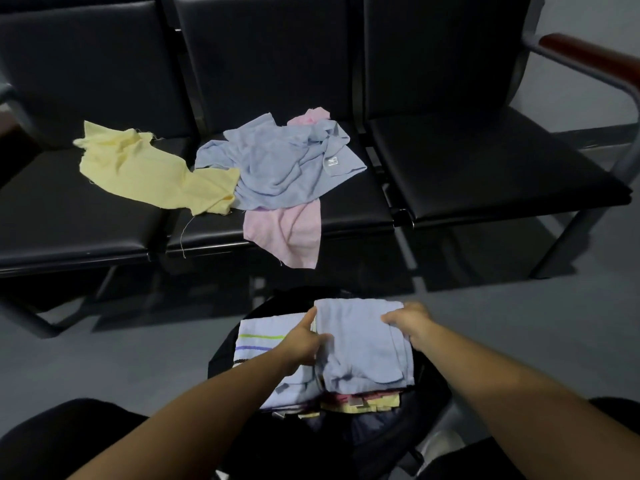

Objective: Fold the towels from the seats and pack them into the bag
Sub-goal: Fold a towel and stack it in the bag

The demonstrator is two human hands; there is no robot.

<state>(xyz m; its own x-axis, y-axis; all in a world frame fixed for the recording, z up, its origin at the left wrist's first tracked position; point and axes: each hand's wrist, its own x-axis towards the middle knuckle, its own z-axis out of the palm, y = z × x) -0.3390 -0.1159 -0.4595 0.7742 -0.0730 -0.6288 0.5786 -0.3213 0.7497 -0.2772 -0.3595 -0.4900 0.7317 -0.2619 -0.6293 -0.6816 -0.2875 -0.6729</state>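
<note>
pale blue terry, one folded towel (363, 344): soft, light and limp, with no stiffness of its own. location: on top of the right-hand stack inside the open black bag (431, 382), on the floor before your knees. your left hand (304, 341) pinches its left edge, thumb on top; your right hand (403, 320) curls over the far right corner. judged handling: the layers will likely slide and spring apart if you lift by one ply, so hold through the full thickness at opposite edges and press flat as you let go.

beside it in the bag: white striped towel (263, 341), folded, green and purple bands; beneath the blue one, pink and yellow folded edges (360, 402).

awaiting folding on the black seats (485, 161): yellow towel (145, 168), crumpled, loose threads; blue towel (277, 168), bunched, white label showing; pink towel (287, 233) under the blue, one end hanging over the seat front. take each by two neighbouring corners; the cloth should drape, not hold shape.
</note>
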